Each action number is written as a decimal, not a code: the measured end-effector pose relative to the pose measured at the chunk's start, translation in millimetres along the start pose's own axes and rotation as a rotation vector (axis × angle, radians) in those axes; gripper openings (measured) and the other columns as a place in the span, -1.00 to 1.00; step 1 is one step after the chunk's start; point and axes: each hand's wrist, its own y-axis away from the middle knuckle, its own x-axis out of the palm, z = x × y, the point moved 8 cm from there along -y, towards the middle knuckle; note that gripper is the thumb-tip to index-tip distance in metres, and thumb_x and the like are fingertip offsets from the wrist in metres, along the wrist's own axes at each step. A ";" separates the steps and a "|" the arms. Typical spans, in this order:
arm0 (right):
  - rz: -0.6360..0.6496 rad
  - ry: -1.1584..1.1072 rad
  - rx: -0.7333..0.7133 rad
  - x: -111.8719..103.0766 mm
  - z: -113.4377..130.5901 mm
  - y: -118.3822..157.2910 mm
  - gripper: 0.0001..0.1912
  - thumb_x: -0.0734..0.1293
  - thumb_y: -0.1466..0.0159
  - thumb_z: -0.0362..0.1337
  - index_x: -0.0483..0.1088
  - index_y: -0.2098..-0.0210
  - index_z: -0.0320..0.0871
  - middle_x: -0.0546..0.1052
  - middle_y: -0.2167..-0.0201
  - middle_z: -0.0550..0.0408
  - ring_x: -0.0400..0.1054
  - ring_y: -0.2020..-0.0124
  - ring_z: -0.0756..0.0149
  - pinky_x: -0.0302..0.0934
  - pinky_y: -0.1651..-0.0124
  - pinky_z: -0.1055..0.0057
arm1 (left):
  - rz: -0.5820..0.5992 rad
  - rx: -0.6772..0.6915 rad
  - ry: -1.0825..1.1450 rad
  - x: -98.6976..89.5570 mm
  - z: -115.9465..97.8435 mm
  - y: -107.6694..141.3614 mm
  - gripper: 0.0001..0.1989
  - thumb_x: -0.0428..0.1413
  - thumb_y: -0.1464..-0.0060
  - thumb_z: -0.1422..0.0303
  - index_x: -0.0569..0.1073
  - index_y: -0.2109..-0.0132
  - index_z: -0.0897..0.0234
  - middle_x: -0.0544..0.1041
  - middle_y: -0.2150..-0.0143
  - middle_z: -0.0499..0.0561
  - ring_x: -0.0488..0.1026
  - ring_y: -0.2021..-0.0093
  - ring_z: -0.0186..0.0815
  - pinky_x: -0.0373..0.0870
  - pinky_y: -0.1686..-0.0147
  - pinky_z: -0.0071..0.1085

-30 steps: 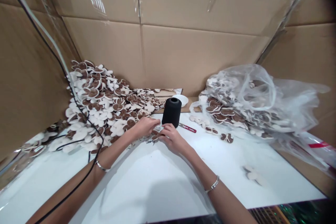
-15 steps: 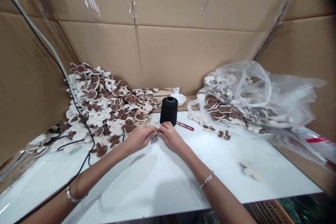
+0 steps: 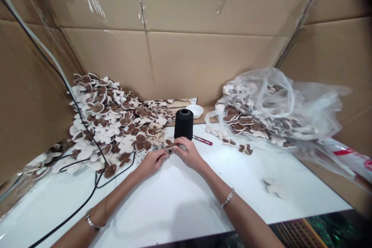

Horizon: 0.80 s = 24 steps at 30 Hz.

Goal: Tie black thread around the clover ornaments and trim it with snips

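In front of a black thread cone, my right hand pinches a small brown-and-white petal-shaped fabric piece between thumb and fingers. Just to its left, my left hand is closed in a pinch, close to the fabric piece; what its fingertips hold is too small to make out. Pale cream loops or strings lie behind my left hand, at the edge of a big heap of similar brown and white flower-shaped pieces. Red-handled thread snips lie right of the cone.
A clear plastic bag full of the pieces lies at the right. Two tied pieces, one a brown bow, and a white piece lie on the white table. A white bowl sits behind the cone. Black cable crosses the left side.
My hands have moved apart slightly, the left one down and leftward. The brown fabric piece now shows beyond my right fingertips. The whole view has shifted a little.
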 end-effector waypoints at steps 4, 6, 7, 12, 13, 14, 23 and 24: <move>0.057 -0.035 -0.036 2.6 6.0 0.9 -0.89 0.27 -0.33 -0.29 0.44 0.22 -0.14 0.45 0.26 0.07 0.30 0.20 0.29 0.19 0.09 0.38 | -0.021 -0.009 -0.016 -9.2 14.1 -27.1 -0.81 -0.05 -0.15 0.46 0.47 0.27 0.32 0.57 0.38 0.00 0.48 0.38 -0.31 0.29 0.36 -0.50; 0.105 -0.007 -0.072 5.7 10.0 2.0 -0.88 0.25 -0.34 -0.31 0.44 0.19 -0.13 0.45 0.25 0.06 0.29 0.17 0.28 0.19 0.06 0.36 | 0.002 0.026 -0.050 -16.6 11.0 -42.3 -0.82 -0.04 -0.10 0.50 0.46 0.28 0.31 0.56 0.37 0.00 0.48 0.37 -0.31 0.27 0.36 -0.51; 0.128 0.018 -0.091 7.4 11.8 2.7 -0.87 0.24 -0.35 -0.32 0.43 0.18 -0.12 0.44 0.24 0.05 0.28 0.16 0.27 0.19 0.05 0.35 | 0.019 0.057 -0.082 -20.9 6.6 -49.1 -0.82 -0.05 -0.10 0.51 0.45 0.26 0.30 0.56 0.35 0.00 0.47 0.36 -0.32 0.27 0.35 -0.51; 0.174 0.170 -0.116 13.4 11.1 4.9 -0.83 0.20 -0.36 -0.35 0.43 0.24 -0.14 0.38 0.29 0.02 0.23 0.16 0.21 0.20 0.06 0.28 | 0.126 0.269 -0.422 -34.5 -28.6 -60.6 -0.83 -0.06 -0.06 0.56 0.39 0.32 0.26 0.46 0.44 -0.04 0.38 0.47 -0.35 0.16 0.45 -0.52; 0.166 0.189 -0.107 13.9 9.3 4.7 -0.83 0.20 -0.36 -0.35 0.43 0.26 -0.14 0.37 0.31 0.02 0.23 0.18 0.21 0.20 0.07 0.27 | 0.142 0.303 -0.473 -34.1 -35.1 -57.4 -0.84 -0.05 -0.05 0.57 0.37 0.34 0.25 0.45 0.45 -0.04 0.38 0.47 -0.35 0.14 0.46 -0.52; 0.153 0.202 -0.098 14.2 7.5 4.3 -0.83 0.20 -0.36 -0.36 0.42 0.27 -0.14 0.36 0.32 0.02 0.22 0.19 0.20 0.21 0.08 0.27 | 0.152 0.325 -0.513 -32.8 -40.2 -52.8 -0.84 -0.05 -0.05 0.58 0.35 0.34 0.25 0.44 0.45 -0.05 0.38 0.47 -0.35 0.14 0.47 -0.52; 0.013 0.148 -0.020 8.3 0.0 0.3 -0.90 0.28 -0.30 -0.37 0.40 0.35 -0.15 0.38 0.36 0.04 0.24 0.23 0.21 0.19 0.14 0.30 | -0.037 0.071 -0.462 -10.8 -30.1 -4.3 -0.83 -0.12 -0.20 0.50 0.36 0.23 0.26 0.51 0.44 0.01 0.44 0.49 -0.30 0.17 0.51 -0.49; -0.002 0.134 -0.006 6.9 -0.3 0.3 -0.90 0.28 -0.30 -0.36 0.41 0.35 -0.15 0.38 0.36 0.05 0.25 0.24 0.22 0.19 0.15 0.31 | -0.083 0.022 -0.368 -10.7 -27.4 -1.4 -0.82 -0.13 -0.24 0.45 0.37 0.22 0.25 0.52 0.42 0.01 0.45 0.48 -0.32 0.21 0.48 -0.49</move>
